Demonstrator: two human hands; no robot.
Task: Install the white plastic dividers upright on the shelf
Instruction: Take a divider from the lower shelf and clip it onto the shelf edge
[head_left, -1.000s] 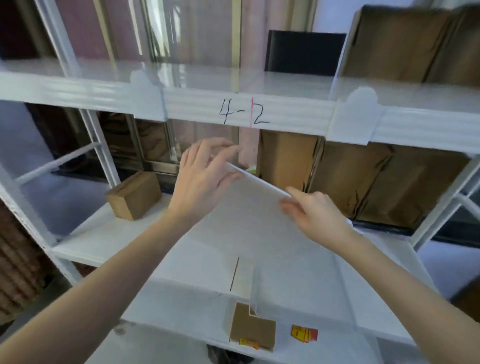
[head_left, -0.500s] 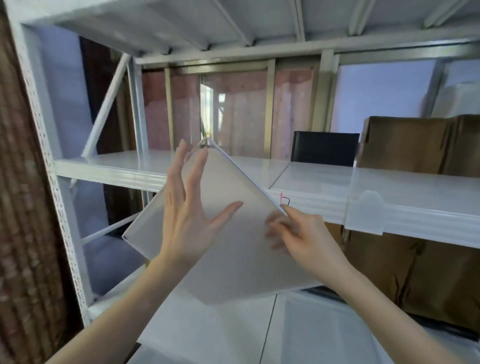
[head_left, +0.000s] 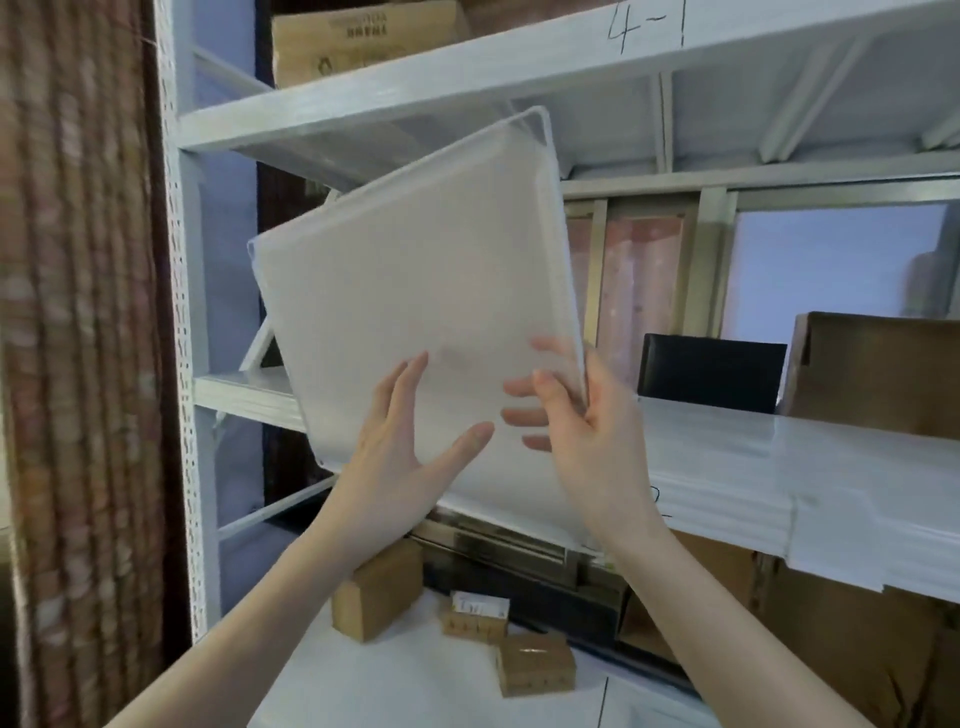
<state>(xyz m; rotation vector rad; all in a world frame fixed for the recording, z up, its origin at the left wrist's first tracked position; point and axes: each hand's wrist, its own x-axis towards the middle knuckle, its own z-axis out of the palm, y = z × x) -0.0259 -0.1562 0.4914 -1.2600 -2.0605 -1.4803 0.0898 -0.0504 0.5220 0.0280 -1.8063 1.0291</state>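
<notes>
**Divider held tilted in front of the shelving unit**

At centre frame, a translucent white plastic divider (head_left: 415, 322) is held up in both hands, tilted with its top right corner leaning towards the upper shelf (head_left: 467, 67), marked "4-1" at upper right. The left hand (head_left: 400, 457) lies flat against the near face of the panel at lower centre, fingers spread and thumb splayed to the right; it presses rather than clasps. The right hand (head_left: 576, 415) grips the panel's right edge, thumb on the near face, while its fingers (head_left: 524, 415) show dimly through the plastic behind. The middle shelf (head_left: 727, 457) runs behind the divider's lower edge. Small cardboard boxes (head_left: 379, 597) stand on the lower shelf, bottom centre.
</notes>
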